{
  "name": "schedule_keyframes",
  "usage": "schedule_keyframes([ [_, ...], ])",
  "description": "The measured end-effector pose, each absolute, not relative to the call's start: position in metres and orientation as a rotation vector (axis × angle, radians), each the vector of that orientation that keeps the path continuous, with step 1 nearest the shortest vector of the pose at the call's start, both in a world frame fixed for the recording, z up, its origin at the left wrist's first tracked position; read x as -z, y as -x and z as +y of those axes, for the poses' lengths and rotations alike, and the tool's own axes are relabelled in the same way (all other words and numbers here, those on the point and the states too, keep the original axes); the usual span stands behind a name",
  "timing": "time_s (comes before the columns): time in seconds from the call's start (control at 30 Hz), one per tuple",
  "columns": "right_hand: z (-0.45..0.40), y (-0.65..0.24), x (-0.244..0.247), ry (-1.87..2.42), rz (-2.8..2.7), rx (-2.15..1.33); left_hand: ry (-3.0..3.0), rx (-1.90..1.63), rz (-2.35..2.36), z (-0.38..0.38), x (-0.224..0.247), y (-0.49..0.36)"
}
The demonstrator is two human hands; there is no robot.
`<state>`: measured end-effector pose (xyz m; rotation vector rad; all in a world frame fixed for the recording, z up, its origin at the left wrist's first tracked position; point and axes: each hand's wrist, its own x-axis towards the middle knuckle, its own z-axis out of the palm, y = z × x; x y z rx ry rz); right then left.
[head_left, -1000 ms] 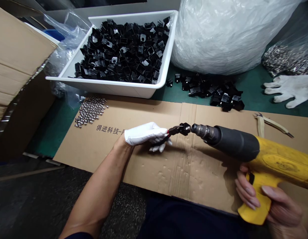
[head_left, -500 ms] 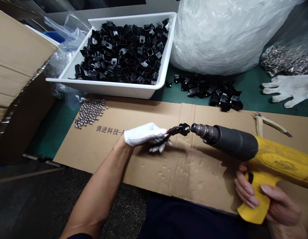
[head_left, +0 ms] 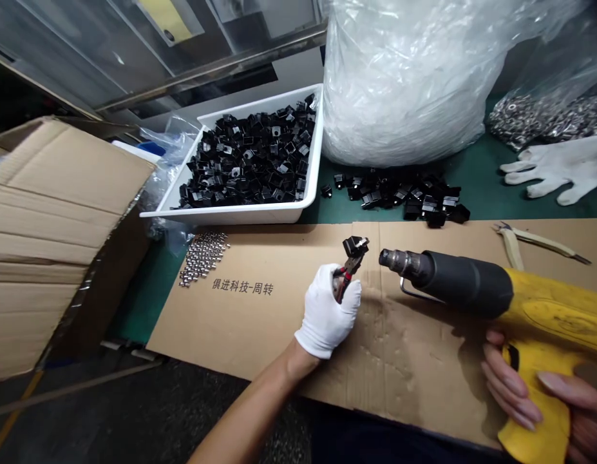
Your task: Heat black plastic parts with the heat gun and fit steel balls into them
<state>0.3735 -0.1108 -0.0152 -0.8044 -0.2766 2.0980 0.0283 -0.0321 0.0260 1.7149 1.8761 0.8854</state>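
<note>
Near the centre of the frame, the gloved left hand (head_left: 330,312) clasps red-and-black pliers (head_left: 347,277), covering much of their handles. The pliers' nose holds a black part (head_left: 351,247) with a bright metal piece (head_left: 362,243) whose fine shape is hard to make out. At lower right, the bare right hand (head_left: 513,386) grasps a yellow heat gun (head_left: 544,309), its rear cut off by the frame edge. The large plastic bag (head_left: 404,90) above runs out of view.
</note>
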Motion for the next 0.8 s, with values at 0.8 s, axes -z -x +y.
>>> schedule_keyframes([
  [0.8, -0.102, -0.366, -0.003, 0.882, -0.245, -2.092, -1.939, -1.035, 2.071, -0.020, -0.003, -0.040],
])
